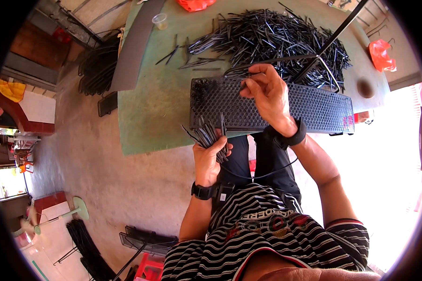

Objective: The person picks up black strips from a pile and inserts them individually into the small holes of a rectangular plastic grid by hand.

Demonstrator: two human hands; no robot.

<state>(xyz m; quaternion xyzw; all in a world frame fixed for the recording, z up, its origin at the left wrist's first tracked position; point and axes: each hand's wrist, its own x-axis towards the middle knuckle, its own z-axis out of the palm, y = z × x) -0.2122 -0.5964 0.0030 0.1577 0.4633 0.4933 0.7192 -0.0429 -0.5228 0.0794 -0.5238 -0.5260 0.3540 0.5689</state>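
My left hand [208, 159] is closed around a bundle of thin black strips [206, 135], which fan out above the thumb, just off the table's near edge. Over a long black rack [290, 105] with a honeycomb of holes, my right hand [269, 96] is raised with thumb and fingertips pinched together. Something small and dark shows at those fingertips, too small to make out. The rack lies along the near edge of the green-topped table [145, 126]. The holes at its left end look darker than the rest.
Behind the rack lies a big heap of loose black strips [276, 42], with a black metal rod frame [309, 65] rising beside it. A clear plastic cup [160, 21], a grey board [135, 51] and a red plastic bag [382, 55] are on the table. A fan [80, 208] stands lower left.
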